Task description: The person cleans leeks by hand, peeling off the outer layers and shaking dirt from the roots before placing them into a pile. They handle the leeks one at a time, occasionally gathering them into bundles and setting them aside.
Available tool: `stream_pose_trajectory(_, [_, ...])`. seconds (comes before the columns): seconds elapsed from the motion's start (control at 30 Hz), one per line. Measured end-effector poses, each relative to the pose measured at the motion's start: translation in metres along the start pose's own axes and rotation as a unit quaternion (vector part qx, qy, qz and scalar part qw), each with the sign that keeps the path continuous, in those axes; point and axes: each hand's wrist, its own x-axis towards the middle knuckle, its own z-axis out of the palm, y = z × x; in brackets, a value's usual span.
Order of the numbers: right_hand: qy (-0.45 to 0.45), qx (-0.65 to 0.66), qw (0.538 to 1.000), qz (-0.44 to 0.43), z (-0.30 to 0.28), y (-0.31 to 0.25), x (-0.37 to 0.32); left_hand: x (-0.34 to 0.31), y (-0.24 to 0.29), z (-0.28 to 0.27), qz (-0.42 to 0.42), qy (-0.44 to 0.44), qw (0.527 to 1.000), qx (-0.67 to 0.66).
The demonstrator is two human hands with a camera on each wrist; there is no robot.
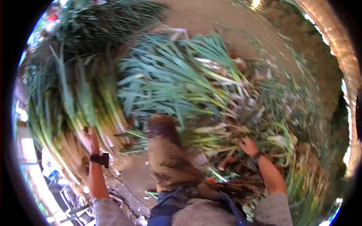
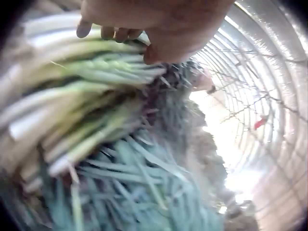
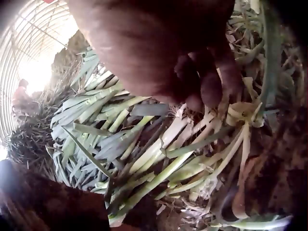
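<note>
Over the white lower stems of leeks (image 1: 69, 113) on the left is my left hand (image 1: 90, 141). The left wrist view shows that hand (image 2: 159, 24) with loosely bent fingers and thumb apart, above pale stems (image 2: 62, 106); whether it touches them is unclear. My right hand (image 1: 249, 147) reaches down at the root ends of leeks in the middle pile (image 1: 169, 75). From the right wrist, the hand (image 3: 168, 57) shows bent, spread fingers by pale stems and roots (image 3: 183, 120); no firm hold is visible, and contact at the fingertips is partly hidden.
A muddy boot and leg (image 1: 166, 150) stand between my hands. More leeks (image 1: 109, 22) lie at the back left. Loose leaves and trimmings (image 1: 286, 98) cover the ground on the right, with bare soil (image 1: 203, 19) behind. A thin cable (image 1: 128, 188) hangs from the left wrist.
</note>
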Motion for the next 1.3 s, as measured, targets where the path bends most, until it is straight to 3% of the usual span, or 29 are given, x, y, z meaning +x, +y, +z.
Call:
stream_pose_trajectory(0.03, [0.053, 0.015, 0.998, -0.037, 0.012, 0.014, 0.014, -0.019, 0.057, 0.021, 0.014, -0.056, 0.986, -0.155])
stream_pose_trajectory(0.07, [0.033, 0.000, 0.999, -0.010, 0.006, 0.000, 0.022, -0.014, 0.084, 0.040, -0.011, -0.103, 0.984, -0.145])
stream_pose_trajectory(0.1, [0.010, -0.012, 1.000, 0.013, 0.005, -0.015, 0.029, -0.045, 0.157, 0.062, -0.043, -0.082, 0.964, -0.248])
stream_pose_trajectory(0.13, [0.047, -0.025, 0.999, -0.008, 0.014, -0.020, 0.037, -0.065, 0.219, 0.077, -0.049, -0.098, 0.950, -0.294])
stream_pose_trajectory(0.17, [0.083, -0.037, 0.995, -0.032, 0.025, -0.024, 0.048, -0.078, 0.259, 0.091, -0.044, -0.148, 0.911, -0.383])
stream_pose_trajectory(0.23, [0.058, -0.021, 0.996, -0.061, 0.044, -0.031, 0.077, -0.113, 0.336, 0.116, -0.070, -0.232, 0.806, -0.540])
stream_pose_trajectory(0.27, [0.039, -0.006, 0.995, -0.096, 0.053, -0.036, 0.091, -0.133, 0.361, 0.129, -0.053, -0.289, 0.747, -0.596])
stream_pose_trajectory(0.33, [0.045, 0.012, 0.974, -0.220, 0.068, -0.052, 0.117, -0.170, 0.404, 0.159, -0.122, -0.314, 0.705, -0.624])
stream_pose_trajectory(0.37, [0.030, -0.024, 0.980, -0.194, 0.087, -0.058, 0.136, -0.187, 0.420, 0.172, -0.144, -0.331, 0.705, -0.610])
stream_pose_trajectory(0.43, [0.008, -0.057, 0.984, -0.169, 0.118, -0.069, 0.169, -0.206, 0.420, 0.206, -0.182, -0.364, 0.698, -0.589])
stream_pose_trajectory(0.5, [0.066, -0.036, 0.961, -0.267, 0.141, -0.077, 0.185, -0.220, 0.415, 0.220, -0.259, -0.397, 0.697, -0.538])
stream_pose_trajectory(0.53, [0.057, -0.027, 0.961, -0.270, 0.158, -0.071, 0.190, -0.226, 0.413, 0.224, -0.275, -0.412, 0.689, -0.529])
stream_pose_trajectory(0.6, [0.015, -0.077, 0.963, -0.257, 0.182, -0.058, 0.198, -0.231, 0.413, 0.230, -0.268, -0.434, 0.694, -0.509])
stream_pose_trajectory(0.63, [0.013, -0.074, 0.964, -0.255, 0.168, -0.066, 0.191, -0.232, 0.415, 0.233, -0.259, -0.457, 0.693, -0.494])
stream_pose_trajectory(0.67, [-0.150, -0.131, 0.961, -0.193, 0.153, -0.073, 0.180, -0.235, 0.419, 0.235, -0.260, -0.449, 0.699, -0.492])
stream_pose_trajectory(0.7, [-0.311, -0.185, 0.924, -0.125, 0.142, -0.078, 0.167, -0.237, 0.420, 0.235, -0.267, -0.448, 0.699, -0.489])
stream_pose_trajectory(0.77, [-0.413, -0.125, 0.889, -0.152, 0.157, -0.036, 0.136, -0.236, 0.422, 0.237, -0.266, -0.475, 0.691, -0.475])
stream_pose_trajectory(0.8, [-0.416, -0.125, 0.889, -0.148, 0.152, -0.024, 0.120, -0.236, 0.421, 0.238, -0.268, -0.481, 0.692, -0.468])
stream_pose_trajectory(0.87, [-0.326, -0.165, 0.904, -0.223, 0.134, -0.009, 0.088, -0.239, 0.421, 0.240, -0.267, -0.498, 0.688, -0.455])
stream_pose_trajectory(0.93, [-0.288, 0.130, 0.943, -0.107, 0.073, -0.019, 0.108, -0.242, 0.423, 0.237, -0.262, -0.522, 0.686, -0.433])
stream_pose_trajectory(1.0, [-0.254, -0.064, 0.960, -0.095, 0.029, -0.027, 0.139, -0.248, 0.425, 0.234, -0.257, -0.535, 0.690, -0.414])
stream_pose_trajectory(1.03, [-0.062, -0.044, 0.976, -0.203, 0.019, -0.034, 0.141, -0.249, 0.427, 0.233, -0.246, -0.545, 0.695, -0.400])
stream_pose_trajectory(1.1, [0.002, -0.017, 0.966, -0.257, -0.013, -0.064, 0.141, -0.249, 0.427, 0.228, -0.232, -0.555, 0.699, -0.387])
stream_pose_trajectory(1.13, [0.000, -0.017, 0.966, -0.259, 0.001, -0.063, 0.145, -0.249, 0.428, 0.226, -0.232, -0.551, 0.705, -0.382])
stream_pose_trajectory(1.2, [-0.079, 0.014, 0.986, -0.148, 0.037, -0.046, 0.155, -0.252, 0.429, 0.225, -0.233, -0.549, 0.706, -0.381])
stream_pose_trajectory(1.23, [-0.202, -0.052, 0.973, -0.103, 0.041, -0.049, 0.161, -0.253, 0.427, 0.226, -0.213, -0.563, 0.710, -0.365])
stream_pose_trajectory(1.3, [-0.221, -0.114, 0.964, -0.094, 0.082, -0.030, 0.159, -0.252, 0.426, 0.225, -0.204, -0.583, 0.705, -0.348])
